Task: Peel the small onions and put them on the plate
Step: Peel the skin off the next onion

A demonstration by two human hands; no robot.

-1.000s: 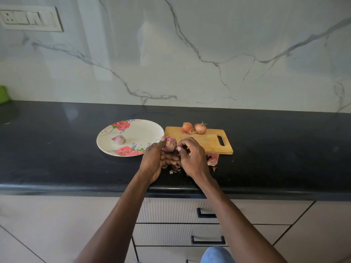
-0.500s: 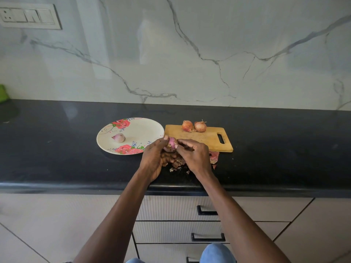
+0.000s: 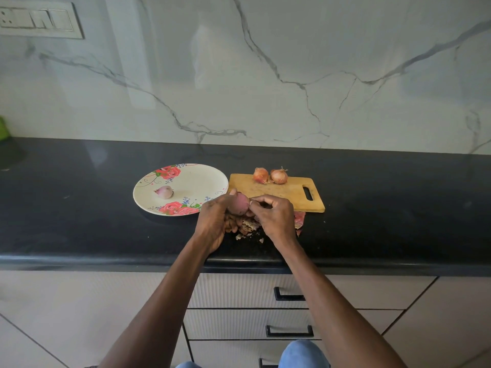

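Barely shifted, both hands (image 3: pixel 247 219) half-hide the onion (image 3: pixel 240 205) over peels (image 3: pixel 248 225)

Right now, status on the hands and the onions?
Left hand grips onion, right hand picking at its skin. One peeled onion on plate, two unpeeled onions on board. Nothing in the way.
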